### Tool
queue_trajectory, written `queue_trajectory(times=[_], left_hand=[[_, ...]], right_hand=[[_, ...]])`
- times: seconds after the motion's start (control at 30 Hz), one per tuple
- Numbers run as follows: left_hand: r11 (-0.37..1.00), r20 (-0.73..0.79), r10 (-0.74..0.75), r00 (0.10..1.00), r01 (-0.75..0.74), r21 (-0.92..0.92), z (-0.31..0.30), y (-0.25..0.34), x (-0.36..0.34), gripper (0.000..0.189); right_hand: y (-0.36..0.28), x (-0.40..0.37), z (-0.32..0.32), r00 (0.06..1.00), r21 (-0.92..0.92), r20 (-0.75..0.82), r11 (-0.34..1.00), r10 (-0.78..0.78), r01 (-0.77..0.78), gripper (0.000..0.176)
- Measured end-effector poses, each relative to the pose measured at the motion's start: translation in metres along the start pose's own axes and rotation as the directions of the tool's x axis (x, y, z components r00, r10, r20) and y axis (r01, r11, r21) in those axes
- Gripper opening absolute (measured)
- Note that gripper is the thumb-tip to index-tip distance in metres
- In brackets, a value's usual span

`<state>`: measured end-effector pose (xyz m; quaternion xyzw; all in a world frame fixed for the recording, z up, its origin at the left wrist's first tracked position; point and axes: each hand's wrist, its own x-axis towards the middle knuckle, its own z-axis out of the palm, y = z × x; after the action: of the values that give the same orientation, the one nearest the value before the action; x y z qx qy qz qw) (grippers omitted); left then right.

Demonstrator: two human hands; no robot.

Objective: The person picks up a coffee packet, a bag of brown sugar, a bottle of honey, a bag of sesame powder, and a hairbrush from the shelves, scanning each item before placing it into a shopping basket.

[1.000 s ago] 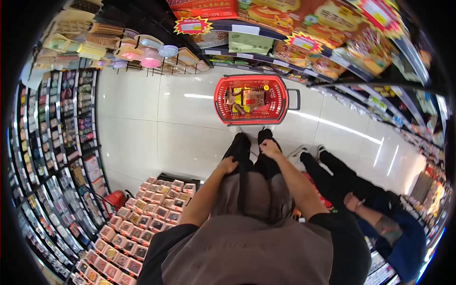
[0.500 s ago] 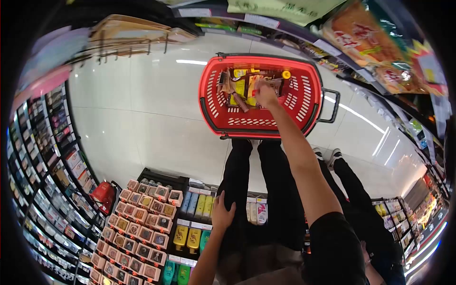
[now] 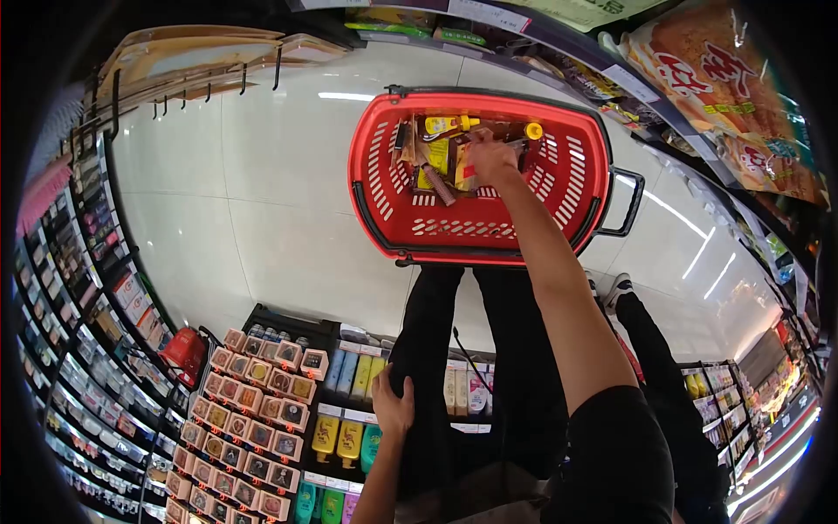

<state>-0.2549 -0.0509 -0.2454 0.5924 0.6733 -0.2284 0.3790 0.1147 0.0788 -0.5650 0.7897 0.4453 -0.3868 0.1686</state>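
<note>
A red shopping basket (image 3: 436,242) stands on the floor in front of my legs. Inside it lie a yellow bottle (image 3: 447,125), a yellow-green packet (image 3: 434,162), a brown tube-shaped item (image 3: 438,185) and an orange-red packet (image 3: 465,166). My right hand (image 3: 491,160) reaches down into the basket over the orange-red packet, its fingers too small and overlapped to show a clear hold. A yellow cap (image 3: 533,131) shows to its right. On my left thigh rests my left hand (image 3: 393,403), fingers apart and holding nothing.
Shelves with large food packets (image 3: 698,79) run along the upper right. Display boxes (image 3: 249,397) and bottles (image 3: 349,441) stand at the lower left. Behind them is another red basket (image 3: 184,354). A person's legs (image 3: 646,336) are close on my right.
The basket appears slightly larger and reaches further left. My right hand is still inside it, a little further right. My left hand has shifted slightly left on my thigh.
</note>
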Motion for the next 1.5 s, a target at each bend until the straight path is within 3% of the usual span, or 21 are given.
queue_trajectory(times=[0.1, 0.23, 0.33, 0.4, 0.43, 0.57, 0.63, 0.77, 0.87, 0.93, 1.0, 1.03, 1.1, 1.13, 1.17, 1.2, 1.27, 1.3, 1.33, 1.4, 1.5], left_hand=[[1.000, -0.001, -0.011, 1.000, 0.011, 0.002, 0.001, 0.005, -0.001, 0.042], [1.000, -0.014, -0.012, 1.000, 0.012, -0.001, 0.004, 0.007, -0.004, 0.041], [1.000, -0.001, -0.014, 1.000, 0.014, 0.027, 0.012, 0.004, -0.009, 0.044], [0.999, -0.014, 0.013, 1.000, -0.013, 0.040, 0.017, 0.002, -0.009, 0.043], [0.999, -0.021, 0.010, 1.000, -0.009, 0.046, 0.019, 0.003, -0.012, 0.043], [0.999, -0.026, 0.002, 1.000, -0.001, 0.039, 0.026, -0.002, -0.017, 0.043], [0.999, -0.013, 0.016, 1.000, -0.015, 0.029, 0.036, -0.012, -0.019, 0.044], [0.997, -0.007, 0.075, 0.997, -0.075, 0.018, 0.043, -0.013, -0.025, 0.045], [0.994, -0.013, 0.110, 0.994, -0.110, 0.016, 0.034, -0.007, -0.032, 0.047], [0.955, 0.013, 0.097, 0.995, -0.089, -0.284, 0.019, -0.005, -0.033, 0.049], [0.781, 0.140, 0.054, 0.989, 0.045, -0.623, -0.005, 0.003, -0.034, 0.051], [0.468, 0.156, 0.120, 0.980, 0.082, -0.880, 0.000, -0.003, -0.028, 0.051], [0.433, 0.354, 0.371, 0.858, 0.178, -0.884, -0.081, 0.051, -0.072, 0.054], [0.362, 0.353, 0.448, 0.821, 0.194, -0.912, -0.117, 0.087, -0.099, 0.057], [0.264, 0.483, 0.504, 0.716, 0.404, -0.876, -0.137, 0.103, -0.110, 0.059], [0.263, 0.456, 0.534, 0.712, 0.373, -0.890, -0.150, 0.116, -0.120, 0.059], [0.296, 0.373, 0.863, 0.342, 0.257, -0.920, -0.172, 0.143, -0.139, 0.061], [0.277, 0.355, 0.924, 0.143, 0.390, -0.878, -0.190, 0.161, -0.158, 0.066], [0.297, 0.357, 0.928, 0.105, 0.367, -0.881, -0.203, 0.172, -0.174, 0.066], [0.296, 0.498, 0.838, 0.222, 0.583, -0.757, -0.220, 0.177, -0.205, 0.072], [0.370, 0.449, 0.890, 0.082, 0.448, -0.814, -0.230, 0.192, -0.223, 0.072]], right_hand=[[0.004, -0.006, 0.006, 0.989, 0.025, -0.016, 0.988, -0.149, 0.149, 0.043], [-0.001, -0.009, 0.026, 0.986, 0.012, -0.131, 0.994, -0.108, 0.110, 0.045], [0.007, -0.020, 0.039, 0.987, -0.025, 0.012, 0.987, -0.161, 0.162, 0.043], [0.011, -0.032, 0.048, 0.959, -0.071, -0.171, 0.974, -0.225, 0.216, 0.035], [0.015, -0.042, 0.049, 0.962, -0.072, -0.070, 0.963, -0.265, 0.260, 0.028], [0.030, -0.093, 0.067, 0.940, -0.150, -0.080, 0.936, -0.332, 0.318, 0.020], [0.037, -0.118, 0.071, 0.914, -0.059, -0.255, 0.948, -0.316, 0.312, 0.021], [0.055, -0.175, 0.012, 0.912, 0.041, -0.297, 0.950, -0.283, 0.309, 0.025], [0.055, -0.237, -0.033, 0.887, 0.054, -0.254, 0.910, -0.386, 0.412, 0.029], [0.043, -0.312, -0.083, 0.581, -0.094, -0.570, 0.749, -0.581, 0.656, 0.027], [0.036, -0.402, -0.121, 0.514, -0.095, -0.581, 0.680, -0.631, 0.727, 0.030], [0.026, -0.462, -0.155, 0.499, -0.095, -0.606, 0.680, -0.619, 0.727, 0.028], [0.009, -0.583, -0.225, 0.474, -0.086, -0.651, 0.678, -0.593, 0.730, 0.025], [-0.001, -0.631, -0.250, 0.443, -0.094, -0.690, 0.678, -0.572, 0.729, 0.023], [-0.012, -0.671, -0.269, 0.384, -0.078, -0.772, 0.675, -0.507, 0.733, 0.022], [-0.019, -0.700, -0.287, 0.297, -0.086, -0.849, 0.670, -0.436, 0.738, 0.022], [-0.022, -0.745, -0.313, 0.343, 0.155, -0.915, 0.599, -0.213, 0.786, 0.022], [-0.015, -0.755, -0.318, 0.368, 0.241, -0.925, 0.595, -0.099, 0.766, 0.018], [-0.011, -0.767, -0.319, 0.396, 0.338, -0.918, 0.576, 0.025, 0.745, 0.015], [-0.007, -0.776, -0.325, 0.516, 0.719, -0.646, 0.220, 0.563, 0.659, 0.011], [0.028, -0.768, -0.341, 0.444, 0.694, -0.585, 0.135, 0.679, 0.707, 0.010]])
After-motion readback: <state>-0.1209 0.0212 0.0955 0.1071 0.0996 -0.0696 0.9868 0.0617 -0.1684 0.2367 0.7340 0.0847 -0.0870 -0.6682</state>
